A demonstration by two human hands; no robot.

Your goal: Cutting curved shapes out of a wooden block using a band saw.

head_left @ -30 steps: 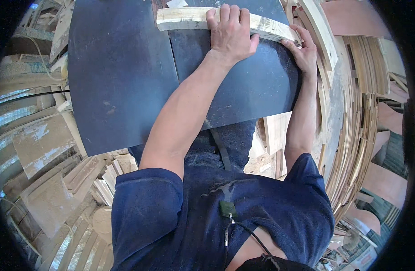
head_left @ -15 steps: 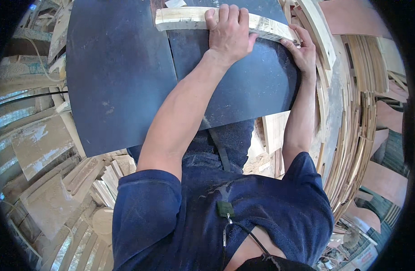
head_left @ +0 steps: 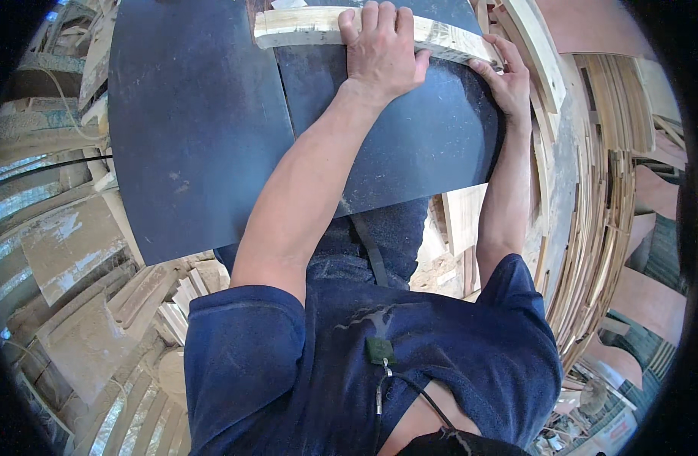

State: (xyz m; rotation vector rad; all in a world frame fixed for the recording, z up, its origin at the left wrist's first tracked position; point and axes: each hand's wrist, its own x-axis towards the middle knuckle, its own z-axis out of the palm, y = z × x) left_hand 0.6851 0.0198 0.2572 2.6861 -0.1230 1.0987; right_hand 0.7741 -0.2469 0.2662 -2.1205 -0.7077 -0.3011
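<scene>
A pale, curved length of wood point(head_left: 303, 27) lies across the far part of a dark, flat worktable point(head_left: 197, 152). My left hand point(head_left: 381, 52) is closed over its middle, fingers across the top and thumb on the near side. At the wood's right end, my right hand point(head_left: 508, 82) grips it, with the thumb on the near face and the fingers around the end. A narrow seam in the tabletop runs toward me from below the wood. A small white scrap point(head_left: 288, 4) shows beyond its left end.
Long pale boards point(head_left: 535, 57) stand close by the table's right side, with stacked wood strips point(head_left: 584, 251) farther right. Dusty flat panels point(head_left: 72, 247) and offcuts lie at the left. A black cable point(head_left: 49, 165) reaches the table's left edge.
The wood has shifted slightly left and away from me, and my left hand has moved with it. My right hand stays at the wood's right end.
</scene>
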